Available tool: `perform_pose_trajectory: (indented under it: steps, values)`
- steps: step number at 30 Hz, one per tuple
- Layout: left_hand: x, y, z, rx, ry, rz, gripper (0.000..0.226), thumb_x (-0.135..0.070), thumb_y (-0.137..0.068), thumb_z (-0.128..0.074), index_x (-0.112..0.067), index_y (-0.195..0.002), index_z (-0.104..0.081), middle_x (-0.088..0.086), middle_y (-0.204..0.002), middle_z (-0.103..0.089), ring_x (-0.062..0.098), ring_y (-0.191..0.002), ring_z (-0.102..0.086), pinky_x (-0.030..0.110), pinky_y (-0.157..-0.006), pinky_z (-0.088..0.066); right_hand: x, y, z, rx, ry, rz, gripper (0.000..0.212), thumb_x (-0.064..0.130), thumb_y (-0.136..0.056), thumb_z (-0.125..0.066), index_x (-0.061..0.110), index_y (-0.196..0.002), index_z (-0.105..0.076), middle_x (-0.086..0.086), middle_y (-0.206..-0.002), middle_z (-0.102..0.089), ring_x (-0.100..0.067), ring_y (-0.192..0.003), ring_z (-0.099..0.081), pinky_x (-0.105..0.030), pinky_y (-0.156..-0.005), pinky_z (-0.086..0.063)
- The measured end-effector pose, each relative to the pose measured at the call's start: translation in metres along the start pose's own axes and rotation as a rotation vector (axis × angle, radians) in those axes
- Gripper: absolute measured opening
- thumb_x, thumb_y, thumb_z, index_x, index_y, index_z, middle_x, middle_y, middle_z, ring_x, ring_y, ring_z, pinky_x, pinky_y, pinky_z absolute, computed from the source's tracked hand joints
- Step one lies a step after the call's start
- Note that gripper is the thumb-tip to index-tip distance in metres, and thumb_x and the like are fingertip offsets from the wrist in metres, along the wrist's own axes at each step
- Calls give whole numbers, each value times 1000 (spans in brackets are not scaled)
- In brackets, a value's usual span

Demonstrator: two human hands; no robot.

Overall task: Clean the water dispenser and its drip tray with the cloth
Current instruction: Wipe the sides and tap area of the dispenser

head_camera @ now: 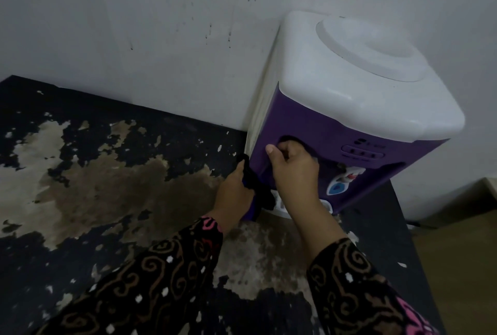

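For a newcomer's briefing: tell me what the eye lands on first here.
The water dispenser, purple-fronted with a white top, stands at right against the wall. The right hand grips its front recess; the left hand holds a dark cloth low at its front edge. The dark tabletop is peeled in big pale patches.

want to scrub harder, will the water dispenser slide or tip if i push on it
Probably light: no bottle sits on the water dispenser, so it may slide on the worn table. A backward tip seems unlikely, as it stands close against the wall. The right hand gripping its front recess likely steadies it.
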State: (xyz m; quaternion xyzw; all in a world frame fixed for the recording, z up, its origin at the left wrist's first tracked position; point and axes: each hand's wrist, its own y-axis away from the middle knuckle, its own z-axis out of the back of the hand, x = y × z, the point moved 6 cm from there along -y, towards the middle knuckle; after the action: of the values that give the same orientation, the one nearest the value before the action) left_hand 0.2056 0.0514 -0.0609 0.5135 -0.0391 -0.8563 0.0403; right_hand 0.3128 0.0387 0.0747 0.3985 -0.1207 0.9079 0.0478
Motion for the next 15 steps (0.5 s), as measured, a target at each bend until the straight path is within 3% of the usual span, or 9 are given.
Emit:
perform_pose_trajectory:
  steps: [4,6,9,12,15]
  values:
    - [-29,4,7,-118,177,-109,70,-12,-90,-57,-25,-149,-22,4,-139,-48,16,-122,-49,21,-99,-39,-3,-4,1,38,-16,-26,21,27,-90,-57,7,-91,-64,0,-72,-57,0,-56,-46,-3,-49,-38]
    - [-32,4,7,-178,206,-132,67,-17,-90,-57,-27,-148,-25,2,-139,-47,14,-123,-49,23,-100,-40,-3,-4,1,46,-15,-25,21,27,-90,-57,7,-90,-64,0,-72,-57,2,-57,-45,3,-49,-36]
    - [-24,3,2,-194,168,-155,59,-27,-89,-57,-27,-143,-32,2,-128,-55,14,-111,-56,31,-94,-49,-2,-4,0,52,-15,-29,21,28,-89,-58,7,-89,-64,-2,-74,-60,0,-57,-47,-4,-48,-38]
    - [-13,5,-4,-121,134,-123,60,-14,-88,-56,-23,-142,-32,0,-123,-57,12,-105,-57,20,-86,-44,-3,-4,-1,71,-23,-44,22,28,-90,-57,7,-89,-63,-3,-75,-59,-4,-58,-47,-11,-53,-36]
    - [-11,3,-1,-84,118,-61,65,-2,-83,-54,-21,-142,-34,4,-124,-56,15,-106,-55,23,-89,-45,-3,-4,0,76,-29,-50,22,28,-90,-57,7,-89,-63,-2,-73,-58,-3,-57,-46,-10,-53,-35]
